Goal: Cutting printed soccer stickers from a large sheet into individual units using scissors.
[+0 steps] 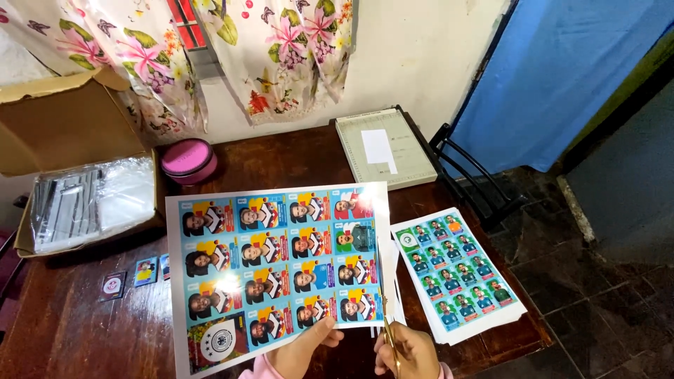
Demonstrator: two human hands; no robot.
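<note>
Head view: left hand (303,351) pinching the lower edge of a glossy printed sheet of portrait stickers (275,270), held tilted above the dark wooden tabletop (77,323). Right hand (411,354) clenched around gold-handled scissors (385,309), blades up along the sheet's right margin. Just right, a stack of smaller sticker sheets (460,274). Farther back, a grey paper trimmer (385,149), round pink tin (187,160), open cardboard box (67,133).

Scissors (390,344) mostly behind right hand (411,354)

Blue card sheet (277,270); pink round tin (187,158); floral curtain (281,49); dark-brown table (77,330); blue cloth (562,77).
</note>
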